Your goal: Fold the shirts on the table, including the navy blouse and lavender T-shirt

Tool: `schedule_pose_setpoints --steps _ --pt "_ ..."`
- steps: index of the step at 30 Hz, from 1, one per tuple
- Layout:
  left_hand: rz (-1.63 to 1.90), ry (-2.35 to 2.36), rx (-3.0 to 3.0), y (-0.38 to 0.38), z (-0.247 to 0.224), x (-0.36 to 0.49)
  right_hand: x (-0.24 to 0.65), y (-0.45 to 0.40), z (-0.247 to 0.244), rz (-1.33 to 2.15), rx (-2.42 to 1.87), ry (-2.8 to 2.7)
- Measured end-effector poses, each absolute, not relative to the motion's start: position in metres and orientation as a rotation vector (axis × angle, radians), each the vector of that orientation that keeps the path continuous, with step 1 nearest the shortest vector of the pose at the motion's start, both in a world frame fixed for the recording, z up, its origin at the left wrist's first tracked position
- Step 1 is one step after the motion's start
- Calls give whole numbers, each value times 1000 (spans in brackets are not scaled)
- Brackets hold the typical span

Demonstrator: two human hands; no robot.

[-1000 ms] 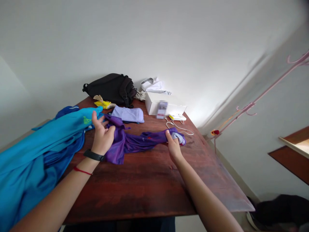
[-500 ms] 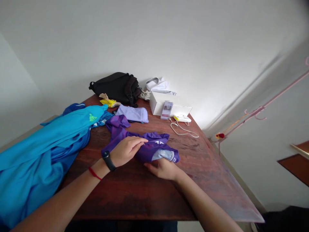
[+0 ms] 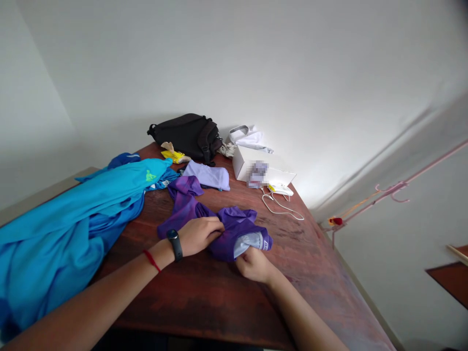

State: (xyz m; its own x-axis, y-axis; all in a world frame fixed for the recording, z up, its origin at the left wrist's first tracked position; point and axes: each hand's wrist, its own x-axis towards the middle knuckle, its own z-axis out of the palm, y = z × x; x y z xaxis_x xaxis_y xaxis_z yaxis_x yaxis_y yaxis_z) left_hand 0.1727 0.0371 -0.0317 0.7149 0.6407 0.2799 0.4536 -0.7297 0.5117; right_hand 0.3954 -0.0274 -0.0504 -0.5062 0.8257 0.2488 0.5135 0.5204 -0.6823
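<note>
A purple garment [image 3: 234,222] lies bunched on the wooden table in front of me, its pale grey-blue inside [image 3: 248,242] showing at the opening on the right. My left hand [image 3: 203,235], with a black band on the wrist, pinches the purple cloth near its middle. At the near edge of the opening, my right hand [image 3: 253,264] is closed on the pale lining; its fingertips are hidden. One purple sleeve stretches away to the upper left.
Blue clothes [image 3: 84,200] heap over the table's left side. Behind are a folded lavender cloth [image 3: 206,174], a yellow packet [image 3: 176,156], a black backpack [image 3: 183,135], a white box [image 3: 243,163], a white cable [image 3: 280,210] and white cloth [image 3: 250,136].
My left hand has come down onto the purple cloth and pinched it. My right hand has closed at the lining and its thumb has drawn in. The view has shifted slightly.
</note>
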Motion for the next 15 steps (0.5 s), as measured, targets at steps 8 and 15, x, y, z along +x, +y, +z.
schedule_pose_setpoints --steps 8,15 --pt "1034 907 2214 37 -18 173 397 -30 -49 679 -1030 -2147" --pt "1460 1045 1908 42 -11 167 393 -25 -41 706 -1040 -2021"
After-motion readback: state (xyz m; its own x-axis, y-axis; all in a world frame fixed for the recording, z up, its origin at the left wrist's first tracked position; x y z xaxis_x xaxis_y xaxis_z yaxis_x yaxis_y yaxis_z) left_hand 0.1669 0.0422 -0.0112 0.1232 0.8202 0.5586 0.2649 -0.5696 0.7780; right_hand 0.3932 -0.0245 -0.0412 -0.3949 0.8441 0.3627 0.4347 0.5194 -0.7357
